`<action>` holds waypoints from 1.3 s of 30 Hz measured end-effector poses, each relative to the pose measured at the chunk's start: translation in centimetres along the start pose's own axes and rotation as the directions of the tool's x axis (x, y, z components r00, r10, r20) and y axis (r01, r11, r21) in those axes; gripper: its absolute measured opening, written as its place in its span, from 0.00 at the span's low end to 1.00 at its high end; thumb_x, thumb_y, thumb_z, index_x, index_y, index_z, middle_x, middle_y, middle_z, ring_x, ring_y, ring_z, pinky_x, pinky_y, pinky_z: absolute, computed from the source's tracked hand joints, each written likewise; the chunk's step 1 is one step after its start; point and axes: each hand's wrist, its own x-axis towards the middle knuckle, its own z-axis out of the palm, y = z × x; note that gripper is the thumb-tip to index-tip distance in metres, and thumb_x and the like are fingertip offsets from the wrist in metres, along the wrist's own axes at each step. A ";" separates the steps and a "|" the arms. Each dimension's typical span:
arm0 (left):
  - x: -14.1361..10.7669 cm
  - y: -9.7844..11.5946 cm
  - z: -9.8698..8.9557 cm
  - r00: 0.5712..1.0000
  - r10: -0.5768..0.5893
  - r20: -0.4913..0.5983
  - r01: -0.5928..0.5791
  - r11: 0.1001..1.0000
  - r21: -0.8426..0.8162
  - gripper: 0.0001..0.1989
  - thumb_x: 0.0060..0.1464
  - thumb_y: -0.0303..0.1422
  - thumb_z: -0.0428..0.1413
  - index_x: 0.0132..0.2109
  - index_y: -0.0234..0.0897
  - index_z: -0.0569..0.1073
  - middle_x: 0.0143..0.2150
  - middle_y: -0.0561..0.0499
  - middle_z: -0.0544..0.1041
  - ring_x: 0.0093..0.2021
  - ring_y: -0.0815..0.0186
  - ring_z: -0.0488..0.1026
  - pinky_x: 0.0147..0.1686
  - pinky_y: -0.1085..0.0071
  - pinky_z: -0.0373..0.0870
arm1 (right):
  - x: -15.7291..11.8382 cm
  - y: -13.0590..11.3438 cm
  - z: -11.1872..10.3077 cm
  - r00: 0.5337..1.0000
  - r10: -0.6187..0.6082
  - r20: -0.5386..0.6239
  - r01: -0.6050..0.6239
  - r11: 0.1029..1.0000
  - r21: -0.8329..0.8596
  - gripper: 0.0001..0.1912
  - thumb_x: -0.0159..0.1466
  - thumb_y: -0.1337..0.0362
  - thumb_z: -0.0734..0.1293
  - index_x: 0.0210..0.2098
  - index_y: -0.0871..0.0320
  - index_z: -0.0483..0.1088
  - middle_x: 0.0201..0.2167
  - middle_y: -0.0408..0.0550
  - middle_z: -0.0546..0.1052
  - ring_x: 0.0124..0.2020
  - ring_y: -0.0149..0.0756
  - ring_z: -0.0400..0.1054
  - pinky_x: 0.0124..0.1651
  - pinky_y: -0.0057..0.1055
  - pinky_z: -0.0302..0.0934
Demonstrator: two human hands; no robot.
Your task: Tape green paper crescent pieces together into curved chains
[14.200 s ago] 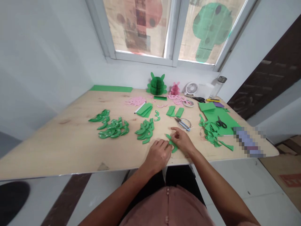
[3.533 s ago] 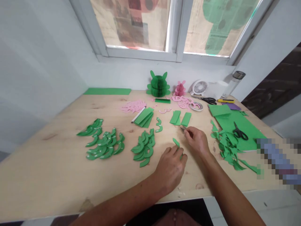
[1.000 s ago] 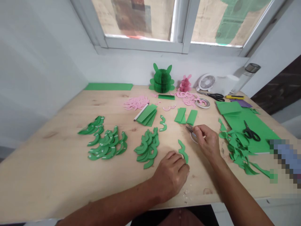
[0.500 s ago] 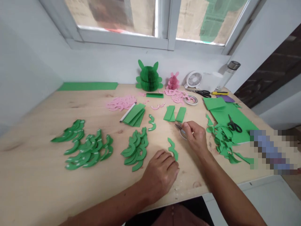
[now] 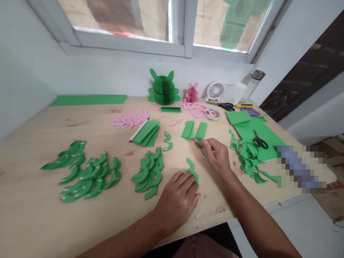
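Head view, inspection findings:

1. Item: a curved green paper piece point(image 5: 191, 169) lies flat on the plywood surface point(image 5: 32, 200), directly ahead of the left hand point(image 5: 176, 204).
2. Left hand: the fingers point(image 5: 186, 182) are loosely curled, with the tips at the piece's lower end. Whether they pin or merely touch it cannot be determined.
3. Right hand point(image 5: 217, 156): the fingers are closed around small snips point(image 5: 198, 144), whose points aim left. A pale ring point(image 5: 202, 154), possibly a tape roll, sits beneath.
4. Surroundings: a pile of green paper crescents point(image 5: 148, 175) lies just left of the piece; green scraps point(image 5: 248, 161) lie right of the right hand.
5. Risks: the exposed snip points could nick the left fingers if the hands close together. Loose contact could let the piece slide. A careless sweep could mix crescents and scraps.
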 end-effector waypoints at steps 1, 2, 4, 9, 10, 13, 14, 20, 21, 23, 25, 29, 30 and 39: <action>0.0 0.0 0.0 1.000 -0.003 0.011 0.003 1.000 0.001 0.09 0.56 0.29 0.48 0.38 0.35 0.74 0.38 0.44 0.76 0.44 0.59 0.71 0.45 0.58 0.68 | 0.0 0.0 0.0 1.000 -0.002 0.007 0.002 1.000 0.002 0.19 0.66 0.58 0.53 0.29 0.58 0.71 0.24 0.46 0.72 0.27 0.32 0.64 0.32 0.28 0.55; 0.0 0.0 0.0 1.000 -0.005 0.020 0.005 1.000 0.000 0.09 0.56 0.29 0.49 0.38 0.35 0.74 0.37 0.44 0.76 0.43 0.58 0.71 0.45 0.57 0.68 | 0.0 -0.1 0.0 1.000 -0.004 0.012 0.004 1.000 0.003 0.19 0.66 0.58 0.53 0.29 0.58 0.71 0.24 0.46 0.73 0.27 0.33 0.65 0.32 0.28 0.55; 0.0 0.0 0.0 0.999 -0.013 0.031 0.013 1.000 -0.003 0.08 0.56 0.29 0.49 0.37 0.35 0.73 0.37 0.45 0.76 0.42 0.58 0.71 0.45 0.57 0.68 | 0.0 -0.1 -0.1 1.000 -0.005 0.016 0.005 1.000 0.003 0.20 0.66 0.58 0.53 0.28 0.58 0.71 0.25 0.47 0.73 0.28 0.33 0.65 0.33 0.28 0.56; 0.0 0.2 0.0 0.999 -0.025 0.044 0.026 1.000 -0.008 0.08 0.55 0.28 0.49 0.36 0.34 0.73 0.37 0.45 0.76 0.43 0.58 0.71 0.46 0.56 0.67 | 0.0 -0.1 0.0 1.000 -0.003 0.016 0.003 1.000 -0.006 0.19 0.66 0.58 0.53 0.28 0.57 0.71 0.25 0.47 0.74 0.29 0.34 0.66 0.33 0.28 0.56; 0.0 0.2 -0.1 0.999 -0.023 0.040 0.024 1.000 -0.008 0.08 0.55 0.28 0.49 0.37 0.34 0.73 0.37 0.45 0.76 0.43 0.58 0.71 0.47 0.56 0.67 | -0.1 -0.2 0.0 1.000 -0.003 0.016 0.003 1.000 -0.010 0.20 0.66 0.58 0.53 0.28 0.57 0.70 0.25 0.47 0.74 0.28 0.34 0.66 0.32 0.28 0.56; 0.1 0.2 -0.2 1.000 -0.007 0.016 0.007 1.000 -0.002 0.08 0.56 0.28 0.49 0.37 0.34 0.73 0.37 0.45 0.76 0.42 0.58 0.71 0.45 0.57 0.68 | -0.1 -0.2 0.0 1.000 -0.009 0.016 0.009 1.000 -0.013 0.20 0.66 0.58 0.53 0.27 0.57 0.70 0.23 0.46 0.72 0.27 0.33 0.64 0.31 0.28 0.54; 0.1 0.2 -0.3 1.000 -0.001 0.008 0.001 1.000 -0.001 0.08 0.56 0.28 0.49 0.37 0.34 0.73 0.37 0.45 0.76 0.42 0.59 0.71 0.45 0.57 0.68 | -0.1 -0.3 0.0 1.000 -0.011 0.016 0.012 1.000 -0.010 0.20 0.66 0.58 0.53 0.27 0.57 0.70 0.23 0.46 0.72 0.27 0.33 0.64 0.31 0.28 0.54; 0.3 0.3 -0.5 1.000 0.011 -0.016 -0.011 1.000 -0.007 0.08 0.56 0.27 0.49 0.37 0.35 0.73 0.36 0.46 0.76 0.42 0.60 0.71 0.43 0.59 0.68 | -0.1 -0.1 0.1 1.000 -0.016 0.019 0.016 1.000 -0.005 0.19 0.66 0.58 0.53 0.28 0.58 0.70 0.24 0.46 0.72 0.27 0.33 0.64 0.31 0.28 0.54; 0.3 0.2 -0.5 1.000 0.018 -0.024 -0.018 1.000 -0.006 0.08 0.56 0.27 0.49 0.37 0.35 0.73 0.36 0.46 0.76 0.41 0.60 0.71 0.43 0.59 0.68 | -0.1 -0.1 0.1 1.000 -0.015 0.020 0.015 1.000 -0.004 0.20 0.66 0.57 0.54 0.28 0.58 0.71 0.24 0.46 0.72 0.27 0.33 0.65 0.31 0.28 0.54; 0.2 0.2 -0.4 0.999 0.032 -0.038 -0.032 0.999 0.001 0.08 0.56 0.27 0.49 0.37 0.36 0.73 0.35 0.46 0.75 0.40 0.61 0.71 0.42 0.60 0.68 | -0.1 -0.1 0.0 1.000 -0.008 0.019 0.008 1.000 -0.003 0.20 0.66 0.57 0.54 0.28 0.58 0.71 0.24 0.46 0.73 0.27 0.33 0.65 0.32 0.28 0.54; 0.2 0.1 -0.3 0.999 0.038 -0.036 -0.038 0.999 0.008 0.07 0.56 0.28 0.50 0.37 0.36 0.73 0.34 0.46 0.75 0.40 0.61 0.71 0.41 0.60 0.68 | -0.1 -0.1 0.0 1.000 -0.004 0.018 0.004 1.000 -0.005 0.20 0.66 0.57 0.54 0.28 0.58 0.71 0.24 0.46 0.72 0.27 0.33 0.64 0.31 0.28 0.54; 0.0 -0.1 -0.1 0.999 0.040 -0.022 -0.039 0.999 0.022 0.07 0.56 0.29 0.50 0.37 0.35 0.73 0.34 0.46 0.75 0.40 0.61 0.71 0.41 0.60 0.67 | -0.1 -0.3 0.0 1.000 -0.005 0.027 0.005 1.000 0.007 0.20 0.66 0.57 0.54 0.28 0.58 0.71 0.24 0.46 0.73 0.26 0.33 0.65 0.32 0.28 0.55; 0.0 -0.1 0.0 0.999 0.041 -0.021 -0.040 0.999 0.025 0.07 0.56 0.29 0.50 0.37 0.35 0.73 0.34 0.46 0.75 0.39 0.61 0.71 0.41 0.60 0.67 | -0.1 -0.3 0.0 1.000 -0.002 0.027 0.002 1.000 0.006 0.20 0.66 0.56 0.54 0.28 0.58 0.71 0.24 0.46 0.73 0.26 0.33 0.65 0.31 0.28 0.55; -0.1 -0.1 0.0 0.999 0.036 -0.018 -0.036 0.999 0.027 0.07 0.56 0.29 0.49 0.37 0.36 0.73 0.34 0.46 0.75 0.39 0.61 0.71 0.41 0.60 0.67 | -0.1 0.0 0.0 1.000 0.016 0.015 -0.016 1.000 -0.003 0.20 0.66 0.56 0.54 0.28 0.59 0.71 0.23 0.46 0.73 0.25 0.33 0.64 0.31 0.28 0.56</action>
